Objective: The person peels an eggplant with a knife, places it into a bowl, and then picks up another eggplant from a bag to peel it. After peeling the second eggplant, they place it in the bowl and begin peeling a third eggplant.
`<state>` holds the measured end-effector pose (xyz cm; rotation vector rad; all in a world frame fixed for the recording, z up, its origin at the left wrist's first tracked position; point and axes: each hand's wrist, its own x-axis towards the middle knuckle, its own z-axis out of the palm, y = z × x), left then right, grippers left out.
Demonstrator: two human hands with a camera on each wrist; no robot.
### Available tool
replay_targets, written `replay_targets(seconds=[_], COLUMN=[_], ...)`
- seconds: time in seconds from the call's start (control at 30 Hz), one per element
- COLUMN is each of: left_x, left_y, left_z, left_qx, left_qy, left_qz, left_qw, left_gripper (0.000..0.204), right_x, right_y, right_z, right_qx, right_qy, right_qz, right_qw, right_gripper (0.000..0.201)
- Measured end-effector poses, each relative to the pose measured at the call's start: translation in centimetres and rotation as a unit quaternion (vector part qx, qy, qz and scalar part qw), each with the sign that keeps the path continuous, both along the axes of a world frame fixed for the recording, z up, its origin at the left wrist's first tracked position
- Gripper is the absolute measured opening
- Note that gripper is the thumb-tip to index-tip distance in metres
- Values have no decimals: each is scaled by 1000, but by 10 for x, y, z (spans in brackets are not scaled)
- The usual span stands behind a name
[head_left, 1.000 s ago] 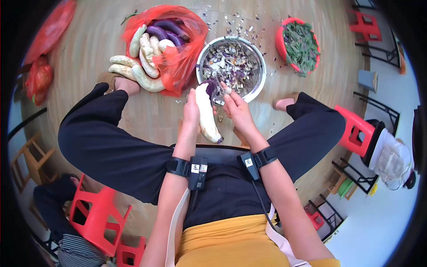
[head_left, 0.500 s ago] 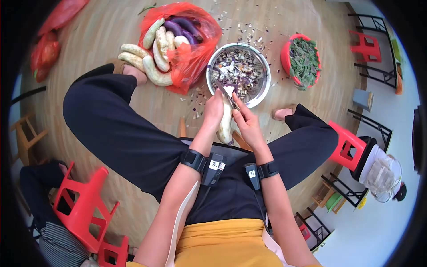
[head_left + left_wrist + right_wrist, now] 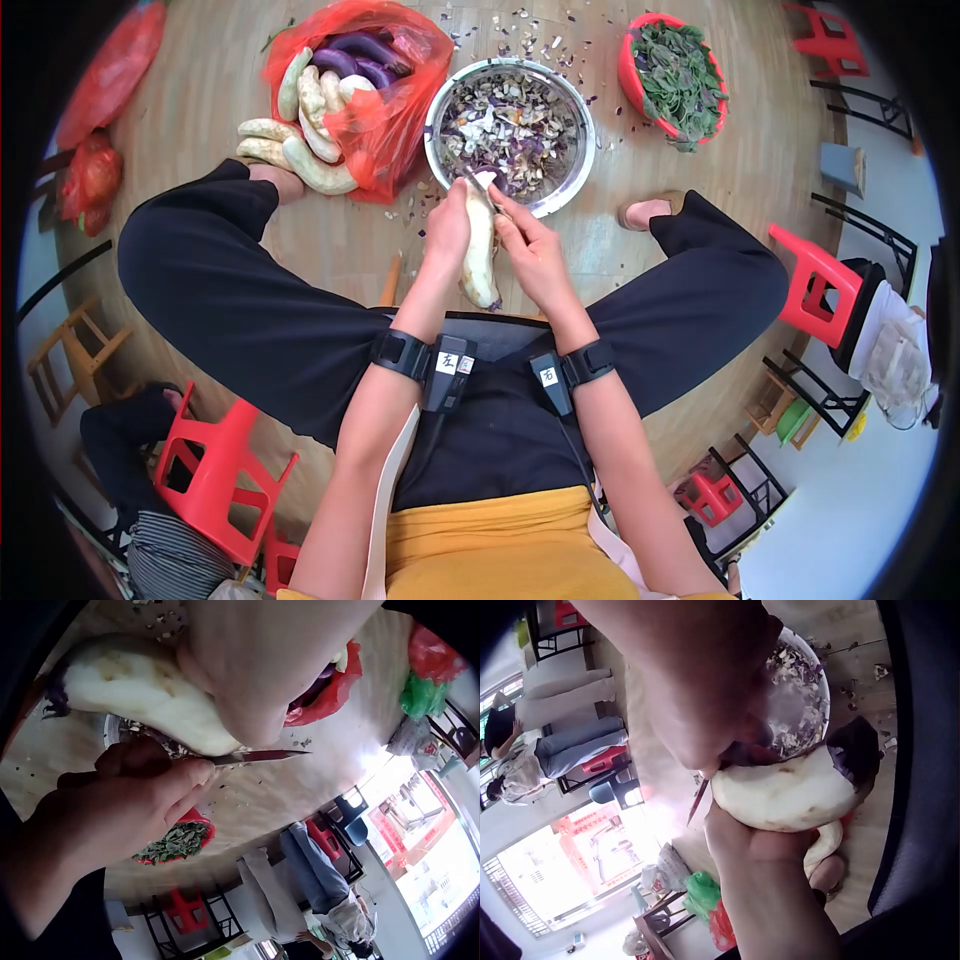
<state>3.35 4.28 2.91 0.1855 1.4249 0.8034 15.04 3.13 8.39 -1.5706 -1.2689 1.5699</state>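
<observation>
In the head view my left hand point(image 3: 449, 225) grips a mostly peeled eggplant point(image 3: 480, 255), whose pale flesh shows brownish patches. Its dark stem end points toward my lap. My right hand point(image 3: 535, 255) holds a small knife against the far end, where some purple skin shows. The left wrist view shows the narrow knife blade point(image 3: 270, 756) sticking out past the right thumb and fingers, beside the eggplant. Under the far end stands a metal bowl point(image 3: 584, 150) of purple and white peelings. My left fingers are partly hidden behind the eggplant.
A red plastic bag point(image 3: 385, 150) with purple eggplants point(image 3: 360, 43) lies left of the bowl, pale peeled eggplants point(image 3: 318, 170) beside it. A red basin point(image 3: 632, 85) of green leaves point(image 3: 680, 80) stands at the right. Peel scraps litter the floor. Red stools point(image 3: 815, 285) stand around.
The knife has come up to the eggplant's far end, where pale flesh now shows amid the purple skin. A second ago my right hand was apart from it, over the bowl's near rim.
</observation>
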Motion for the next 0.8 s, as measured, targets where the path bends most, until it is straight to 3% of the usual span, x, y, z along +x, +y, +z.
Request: replay_targets(seconds=[0.1,0.2,0.33,0.47,0.6,0.67,0.8], left_x=[3,3,1,3,6,6,4], left_y=[1,3,-1,1,2,3,3], left_z=[9,16,7,18,25,30,25], left_qx=[-10,21,24,4,13,9,22], left_qy=[5,25,-28,-58,-43,-91,-111], left_qz=[67,60,50,48,64,57,29], left_qw=[998,998,998,997,997,994,993], left_gripper=[47,47,48,37,35,35,37], right_x=[-1,-1,1,2,0,-2,1], right_y=[2,2,-2,-1,-5,-8,-9], right_z=[-6,3,-9,0,-10,-30,-35], right_qx=[9,29,105,99,72,71,22], right_qy=[-19,-139,-95,-158,-142,31,158], right_qz=[10,17,-3,16,-1,-89,-136], right_qw=[1000,990,990,982,987,993,978], right_gripper=[33,33,32,29,30,30,31])
